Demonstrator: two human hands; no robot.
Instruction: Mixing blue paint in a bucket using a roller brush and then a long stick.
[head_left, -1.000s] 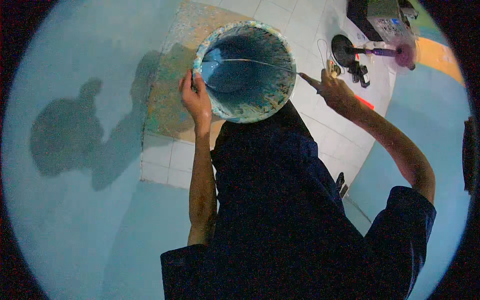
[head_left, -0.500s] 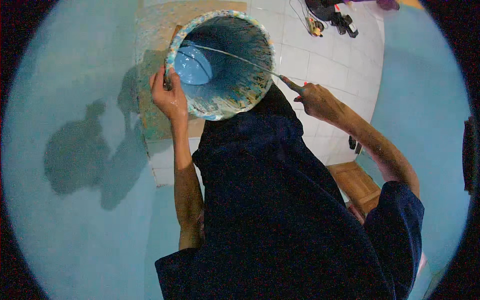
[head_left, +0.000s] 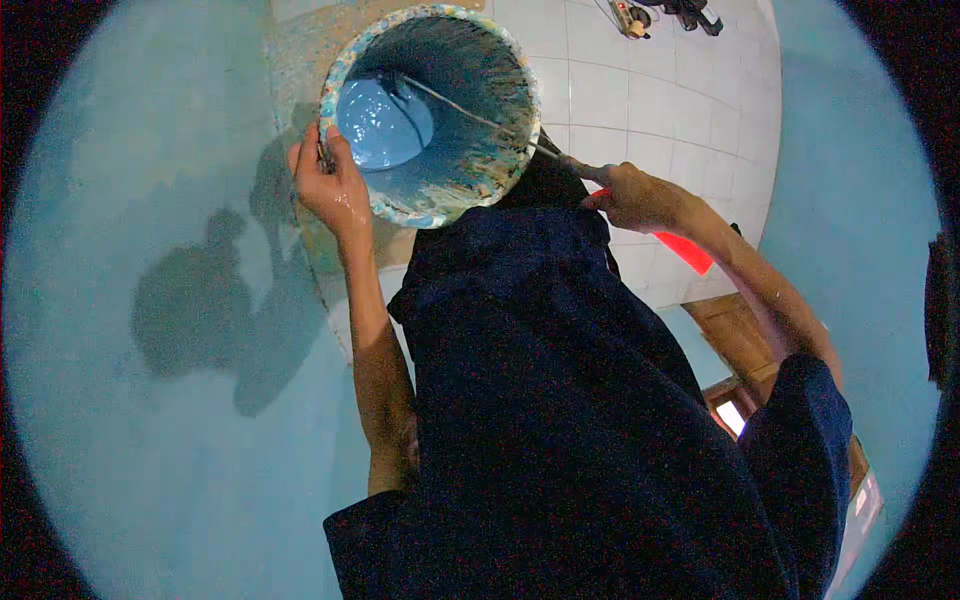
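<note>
A large bucket (head_left: 432, 213), its rim crusted with multicoloured dried paint, has its mouth facing up towards me. Light blue liquid paint (head_left: 385, 135) glistens at the bottom, and dark streaks coat the inner wall. My left hand (head_left: 332, 185) grips the bucket's left rim, thumb and fingers closed around the edge. In my right hand (head_left: 645, 200) is a paint roller (head_left: 460, 108) with a long thin metal rod and a red handle that shows beneath my wrist. The rod crosses the right rim and slants down to the paint, where a dark shape at its end is hard to make out.
Under and beyond the bucket lies a paint-spattered tan sheet (head_left: 305, 32). White floor tiles (head_left: 650, 100) stretch to the right, with a power strip (head_left: 630, 18) and dark gear at the far side. Pale blue walls (head_left: 120, 170) stand on both sides; brown wood (head_left: 735, 325) shows behind my right arm.
The bucket and both hands sit slightly farther left in view. More paint surface shows inside the bucket. The roller has turned in my right hand, and its red handle now shows below my wrist.
</note>
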